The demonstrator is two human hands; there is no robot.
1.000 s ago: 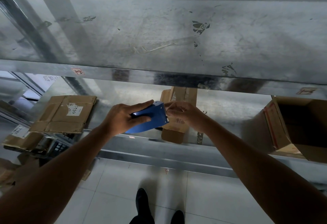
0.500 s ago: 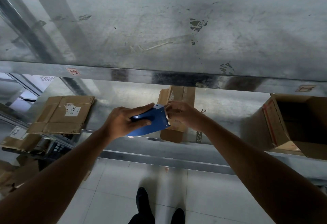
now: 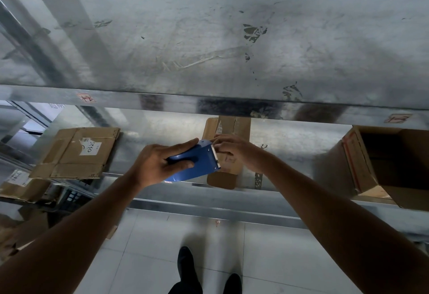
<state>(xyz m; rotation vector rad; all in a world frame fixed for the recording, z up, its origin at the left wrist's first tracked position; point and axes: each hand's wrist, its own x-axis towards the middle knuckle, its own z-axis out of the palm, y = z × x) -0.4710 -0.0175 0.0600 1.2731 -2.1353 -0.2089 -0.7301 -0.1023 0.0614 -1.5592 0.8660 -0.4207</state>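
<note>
Blue tape dispenser [image 3: 199, 163] held in mid-air between both hands, in front of the lower shelf [image 3: 290, 140] of a metal rack and about level with its near edge. From my remote seat I see the left hand [image 3: 160, 163] wrapped round the dispenser's body, thumb across the near face and forefinger stretched along the far edge. The right hand [image 3: 234, 152] meets it from the right, fingertips pinched at the toothed blade [image 3: 214, 156]. Whether any tape sits between those fingertips I cannot tell. The two hands are close together, joined by the tool.

Against the frame a second ago, little has changed: the same grip on the left, the same pinch on the right, the dispenser in about the same spot. It now sits slightly lower in my view (the head camera has tipped a little), and the blade's teeth show more plainly.

Behind the hands, a small carton [image 3: 234, 126] lies on the lower shelf, overhanging its near edge. A flattened carton [image 3: 76, 152] with a white label lies well apart to the left. An open box [image 3: 380, 161] stands at the right, its mouth facing left. The upper shelf [image 3: 209, 50], scuffed and stained, fills the far half of the view. Near me, a pair of dark shoes [image 3: 185, 261] stands on the pale tiled floor [image 3: 151, 247].
</note>
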